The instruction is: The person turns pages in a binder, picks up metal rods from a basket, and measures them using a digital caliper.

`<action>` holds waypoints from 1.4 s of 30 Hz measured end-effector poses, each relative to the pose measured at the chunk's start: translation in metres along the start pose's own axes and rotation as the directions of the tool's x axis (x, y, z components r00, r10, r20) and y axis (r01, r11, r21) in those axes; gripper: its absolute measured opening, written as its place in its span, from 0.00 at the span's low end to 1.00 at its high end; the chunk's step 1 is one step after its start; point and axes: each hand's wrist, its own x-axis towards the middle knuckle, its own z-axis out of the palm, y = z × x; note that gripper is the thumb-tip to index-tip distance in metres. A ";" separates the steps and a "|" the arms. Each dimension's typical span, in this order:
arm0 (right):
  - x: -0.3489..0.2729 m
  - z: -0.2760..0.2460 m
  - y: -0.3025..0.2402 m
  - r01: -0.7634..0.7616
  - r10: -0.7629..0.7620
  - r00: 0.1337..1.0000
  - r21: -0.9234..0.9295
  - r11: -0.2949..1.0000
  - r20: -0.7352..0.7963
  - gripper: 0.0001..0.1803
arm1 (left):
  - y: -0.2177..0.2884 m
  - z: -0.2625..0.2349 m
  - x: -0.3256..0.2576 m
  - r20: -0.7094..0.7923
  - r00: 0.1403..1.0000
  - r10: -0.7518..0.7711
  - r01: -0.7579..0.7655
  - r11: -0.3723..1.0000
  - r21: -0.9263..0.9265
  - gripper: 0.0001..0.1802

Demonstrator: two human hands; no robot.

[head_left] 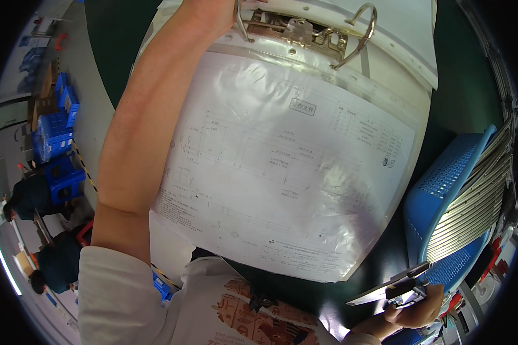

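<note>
An opened ring binder [305, 34] lies before me with its two metal rings [367, 40] open at the far side. A clear plastic sleeve holding a printed technical drawing [282, 167] spreads toward me from the rings. My left arm stretches over the drawing's left edge, and my left hand [216, 14] is at the left ring; its fingers are mostly cut off by the upper edge. Low on the right, my right hand [417, 307] is closed round a caliper [406, 290], its pointed jaws facing left, beside the blue basket.
A blue perforated basket [443, 178] stands at the right, with many thin metal strips [472, 207] stacked in it. Under the binder is a dark green tabletop [109, 52]. On the floor at far left are blue crates [54, 135], a blue stool [66, 178] and seated people.
</note>
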 end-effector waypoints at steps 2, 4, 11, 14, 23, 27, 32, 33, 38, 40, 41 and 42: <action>0.001 0.002 -0.002 -0.001 0.001 1.000 0.012 1.000 0.004 0.39 | -0.001 -0.002 0.001 0.012 1.000 0.000 0.000 1.000 -0.004 0.19; 0.002 0.005 -0.004 0.000 0.000 1.000 0.028 1.000 0.008 0.39 | -0.003 -0.002 0.002 -0.004 1.000 -0.027 0.027 1.000 -0.014 0.19; 0.011 0.001 0.001 0.036 -0.036 0.999 0.008 0.999 -0.025 0.36 | 0.000 0.001 0.012 -0.046 0.997 -0.063 0.062 0.998 -0.025 0.19; 0.018 -0.012 -0.002 0.090 -0.090 0.996 0.001 0.996 -0.028 0.34 | 0.009 0.016 0.004 0.008 0.997 0.073 -0.074 0.996 0.040 0.16; 0.014 -0.008 -0.027 -0.013 0.003 0.995 0.097 0.995 0.099 0.21 | -0.007 0.007 -0.015 -0.004 0.994 0.108 -0.107 0.994 0.025 0.17; 0.022 -0.011 -0.031 -0.032 0.018 0.995 0.140 0.990 0.101 0.17 | -0.007 0.005 -0.013 -0.005 0.990 0.138 -0.137 0.990 0.025 0.17; 0.028 -0.014 -0.037 -0.026 0.018 0.997 0.124 0.992 0.071 0.18 | -0.010 0.000 -0.011 -0.031 0.993 0.112 -0.112 0.994 0.014 0.17; 0.029 -0.013 -0.039 -0.005 -0.001 0.999 0.119 0.993 0.054 0.18 | -0.011 -0.003 -0.011 -0.040 0.993 0.109 -0.109 0.994 0.007 0.17; 0.023 -0.016 -0.031 -0.073 0.070 0.997 0.098 0.992 0.033 0.19 | -0.016 0.010 0.000 -0.002 0.990 0.139 -0.139 0.990 0.016 0.16; 0.026 -0.008 -0.025 0.030 -0.033 0.999 0.152 0.988 0.014 0.27 | -0.026 0.006 0.006 -0.006 0.988 0.154 -0.154 0.988 0.008 0.17; 0.027 -0.008 -0.025 0.049 -0.052 0.998 0.082 0.995 0.029 0.24 | -0.025 -0.001 0.002 -0.040 0.986 0.161 -0.160 0.987 0.028 0.17; 0.028 -0.004 -0.023 0.089 -0.086 0.996 0.148 0.985 -0.029 0.23 | -0.025 -0.004 0.000 -0.061 0.984 0.167 -0.165 0.986 0.038 0.17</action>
